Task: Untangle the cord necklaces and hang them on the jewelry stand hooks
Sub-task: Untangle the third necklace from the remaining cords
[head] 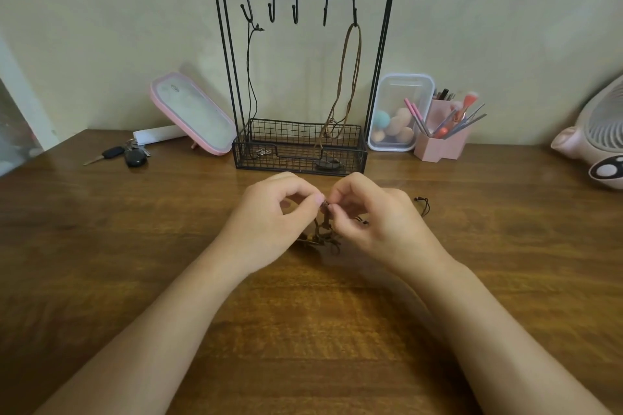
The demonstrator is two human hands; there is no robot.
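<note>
Pinches, with left hand (266,216) and right hand (374,219), a knot atop the tangled dark-brown cord necklaces (323,236) bunched on the brown wooden bench (135,263) near the black wire jewelry stand (286,162). Seems light, limp, snag-prone; best taken by a free strand. Shows no long axis, only an end trailing right.

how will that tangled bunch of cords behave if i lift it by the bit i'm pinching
Probably floppy: the tangled cords sag in loose loops below the left hand and right hand pinching them. Likely light, since fingertips alone hold them. The loose end on the table may drag along.
</note>
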